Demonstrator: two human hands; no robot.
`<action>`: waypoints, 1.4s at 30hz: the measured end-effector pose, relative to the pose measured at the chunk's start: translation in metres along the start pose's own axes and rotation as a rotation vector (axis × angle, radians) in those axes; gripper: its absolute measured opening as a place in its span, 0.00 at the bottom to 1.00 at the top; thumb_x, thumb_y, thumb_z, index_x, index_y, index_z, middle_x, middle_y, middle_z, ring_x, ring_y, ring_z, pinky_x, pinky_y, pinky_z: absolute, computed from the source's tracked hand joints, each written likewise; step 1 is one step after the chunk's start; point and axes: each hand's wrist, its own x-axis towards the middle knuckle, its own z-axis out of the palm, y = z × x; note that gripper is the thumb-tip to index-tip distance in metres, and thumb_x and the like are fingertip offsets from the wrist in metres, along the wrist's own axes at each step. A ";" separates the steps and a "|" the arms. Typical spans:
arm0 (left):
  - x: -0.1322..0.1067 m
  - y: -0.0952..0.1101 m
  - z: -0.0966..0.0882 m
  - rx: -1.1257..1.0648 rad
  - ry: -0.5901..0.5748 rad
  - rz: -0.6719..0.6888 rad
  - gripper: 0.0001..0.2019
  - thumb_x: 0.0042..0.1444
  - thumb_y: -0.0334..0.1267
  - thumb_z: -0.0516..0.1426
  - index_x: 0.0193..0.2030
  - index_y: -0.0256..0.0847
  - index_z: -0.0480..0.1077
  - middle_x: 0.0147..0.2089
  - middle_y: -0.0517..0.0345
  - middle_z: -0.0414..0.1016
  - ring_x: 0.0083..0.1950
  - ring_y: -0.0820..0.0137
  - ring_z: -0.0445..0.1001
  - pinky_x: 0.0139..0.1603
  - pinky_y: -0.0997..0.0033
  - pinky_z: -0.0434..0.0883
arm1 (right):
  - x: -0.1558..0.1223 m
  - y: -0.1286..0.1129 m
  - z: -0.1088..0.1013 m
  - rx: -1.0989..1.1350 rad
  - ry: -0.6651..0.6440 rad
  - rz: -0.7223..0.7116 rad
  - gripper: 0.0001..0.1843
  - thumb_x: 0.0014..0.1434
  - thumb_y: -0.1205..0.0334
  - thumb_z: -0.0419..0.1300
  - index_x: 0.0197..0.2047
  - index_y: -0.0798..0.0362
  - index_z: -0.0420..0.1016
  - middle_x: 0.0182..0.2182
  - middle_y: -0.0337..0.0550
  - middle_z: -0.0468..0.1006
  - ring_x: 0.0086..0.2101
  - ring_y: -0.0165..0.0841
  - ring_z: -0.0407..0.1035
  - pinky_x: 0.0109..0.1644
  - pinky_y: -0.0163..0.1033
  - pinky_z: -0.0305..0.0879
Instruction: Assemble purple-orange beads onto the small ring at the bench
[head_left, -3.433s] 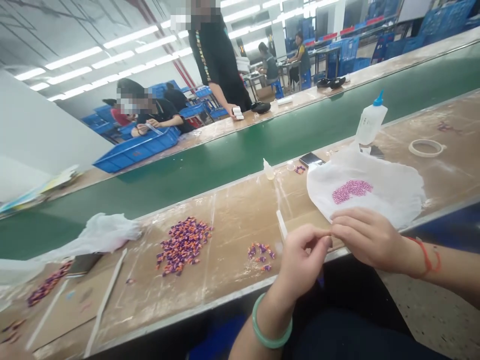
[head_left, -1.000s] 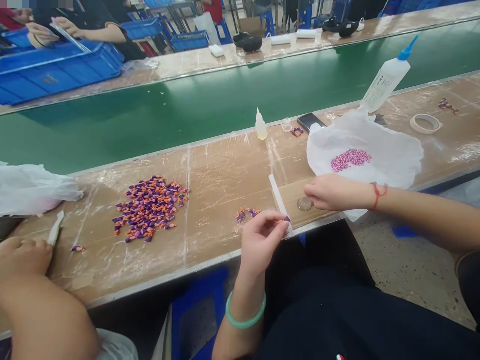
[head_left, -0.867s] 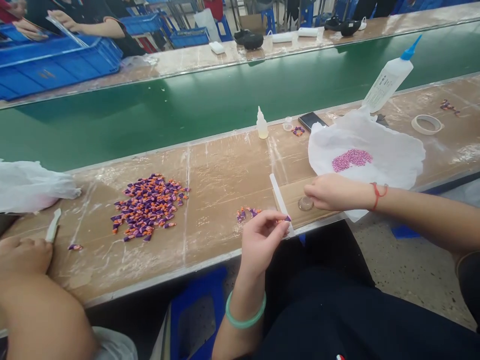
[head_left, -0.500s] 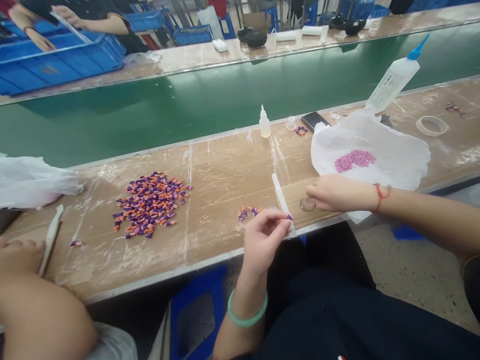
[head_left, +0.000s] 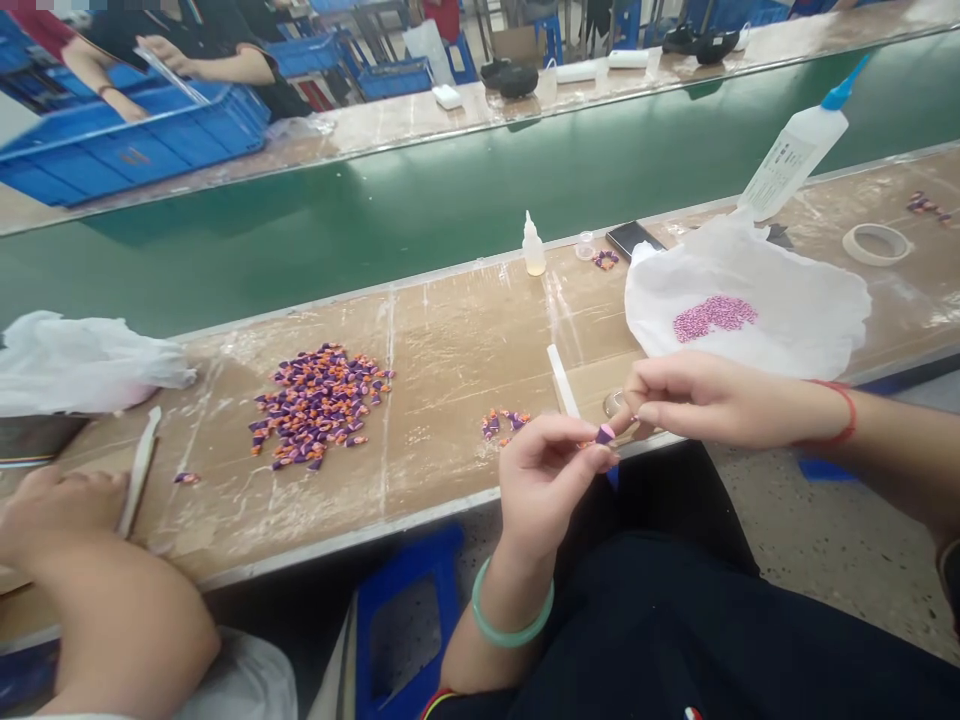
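My left hand (head_left: 541, 480) pinches a small purple-and-pink clay-like piece (head_left: 604, 433) between thumb and fingertips, above the table's near edge. Close by on the right, my right hand (head_left: 709, 402) has its fingers closed together, with one fingertip at or very near the piece. Whatever those fingers hold, if anything, is too small to make out. Behind them a small round clear dish (head_left: 613, 403) is partly covered by the right hand. A white flat strip (head_left: 562, 380) lies beyond the left hand, beside a few purple-and-orange pieces (head_left: 504, 424).
A large heap of purple-and-orange pieces (head_left: 319, 405) lies left. White paper (head_left: 810, 300) holds tiny pink beads (head_left: 714, 318). Behind stand a small dropper bottle (head_left: 533, 250), a phone (head_left: 634, 240), a large blue-tipped bottle (head_left: 796, 150) and a tape roll (head_left: 876, 244). Another person's arm (head_left: 112, 610) rests at left.
My right hand has moved from the round dish toward the left hand, its fingertips now at the pinched piece. The left hand has turned the piece slightly, showing a pink end.
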 end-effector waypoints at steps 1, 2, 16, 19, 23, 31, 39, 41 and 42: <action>-0.001 0.002 0.002 -0.014 -0.021 0.021 0.06 0.53 0.35 0.68 0.35 0.41 0.77 0.32 0.58 0.81 0.28 0.72 0.80 0.29 0.76 0.79 | -0.002 -0.003 0.002 0.028 0.001 -0.006 0.10 0.65 0.59 0.52 0.35 0.54 0.67 0.27 0.39 0.72 0.28 0.28 0.65 0.28 0.32 0.57; -0.001 0.003 0.004 -0.028 -0.040 0.042 0.05 0.53 0.34 0.68 0.36 0.42 0.77 0.33 0.58 0.81 0.28 0.73 0.80 0.29 0.77 0.79 | -0.003 -0.005 0.004 0.047 0.004 -0.014 0.10 0.65 0.59 0.52 0.35 0.55 0.67 0.28 0.40 0.73 0.28 0.28 0.65 0.28 0.32 0.57; -0.011 0.006 0.005 0.158 -0.045 0.174 0.07 0.55 0.30 0.66 0.39 0.44 0.78 0.36 0.57 0.82 0.33 0.72 0.80 0.34 0.74 0.77 | -0.009 -0.019 0.011 0.090 0.042 -0.036 0.06 0.60 0.66 0.55 0.31 0.54 0.67 0.26 0.37 0.72 0.26 0.26 0.63 0.28 0.32 0.57; -0.013 0.005 0.004 0.207 -0.028 0.185 0.06 0.55 0.31 0.67 0.39 0.43 0.78 0.35 0.56 0.82 0.33 0.70 0.80 0.35 0.71 0.78 | -0.009 -0.018 0.012 0.071 0.044 -0.053 0.06 0.60 0.66 0.55 0.30 0.54 0.66 0.25 0.35 0.70 0.25 0.25 0.61 0.28 0.31 0.56; -0.013 0.005 0.004 0.242 -0.037 0.190 0.06 0.55 0.31 0.66 0.39 0.43 0.78 0.36 0.56 0.82 0.35 0.69 0.81 0.36 0.70 0.78 | -0.008 -0.021 0.011 0.042 0.049 -0.070 0.07 0.59 0.66 0.55 0.28 0.53 0.65 0.22 0.33 0.67 0.24 0.24 0.58 0.26 0.30 0.55; -0.014 0.005 0.004 0.278 -0.041 0.225 0.07 0.54 0.28 0.67 0.38 0.44 0.79 0.36 0.56 0.83 0.35 0.69 0.81 0.38 0.69 0.80 | -0.009 -0.026 0.011 -0.060 0.080 -0.110 0.09 0.59 0.66 0.55 0.27 0.54 0.64 0.21 0.33 0.65 0.22 0.23 0.56 0.25 0.30 0.50; -0.013 0.005 0.005 0.221 -0.032 0.239 0.08 0.53 0.26 0.66 0.36 0.43 0.79 0.36 0.57 0.83 0.35 0.69 0.82 0.39 0.69 0.80 | -0.009 -0.026 0.017 -0.095 0.128 -0.168 0.08 0.60 0.69 0.55 0.29 0.54 0.64 0.22 0.32 0.67 0.23 0.22 0.58 0.27 0.29 0.52; -0.013 0.005 0.005 0.195 -0.032 0.229 0.08 0.53 0.25 0.66 0.36 0.43 0.79 0.36 0.57 0.83 0.35 0.69 0.82 0.38 0.70 0.80 | -0.010 -0.026 0.017 -0.117 0.131 -0.177 0.07 0.60 0.69 0.55 0.29 0.54 0.65 0.22 0.33 0.68 0.23 0.22 0.58 0.27 0.30 0.52; -0.013 0.004 0.005 0.183 -0.034 0.225 0.08 0.53 0.25 0.66 0.36 0.43 0.79 0.36 0.57 0.83 0.35 0.69 0.82 0.37 0.70 0.80 | -0.010 -0.026 0.018 -0.127 0.128 -0.177 0.07 0.60 0.69 0.55 0.30 0.54 0.65 0.22 0.33 0.68 0.23 0.22 0.59 0.27 0.30 0.52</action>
